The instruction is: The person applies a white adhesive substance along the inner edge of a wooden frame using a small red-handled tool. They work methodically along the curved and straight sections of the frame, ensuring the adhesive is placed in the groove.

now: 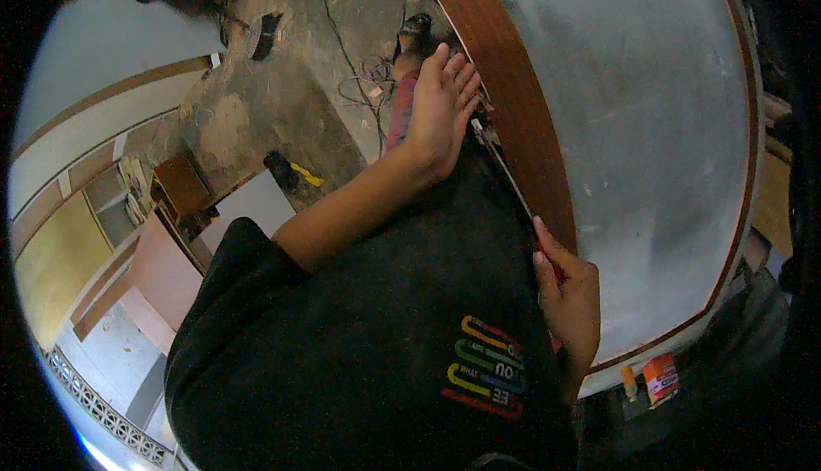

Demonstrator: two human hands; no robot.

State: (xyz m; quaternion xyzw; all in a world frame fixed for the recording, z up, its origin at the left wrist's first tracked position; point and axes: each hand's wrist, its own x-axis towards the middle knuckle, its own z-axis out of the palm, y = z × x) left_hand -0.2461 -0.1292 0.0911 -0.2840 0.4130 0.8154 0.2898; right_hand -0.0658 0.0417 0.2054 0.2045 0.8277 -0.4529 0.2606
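A large board with a greyish-white face (650,146) and a brown wood-grain band (505,61) along its edge stands at my right. My left hand (438,112) is raised beside the band, fingers stretched out and close together, its fingertips at or very near the board's edge. Lower down, my right hand (570,296) is closed around the red handle of a long thin tool (508,169). The tool's narrow shaft runs along the band towards my left hand. Its exact kind is unclear, and my fingers hide most of the handle.
Cables (368,86) lie loosely on the stained concrete floor (299,120). A black object with a yellow part (304,173) sits left of my forearm, near boards and a brown box (181,185). A red-and-white package (660,379) stands below the board's lower corner.
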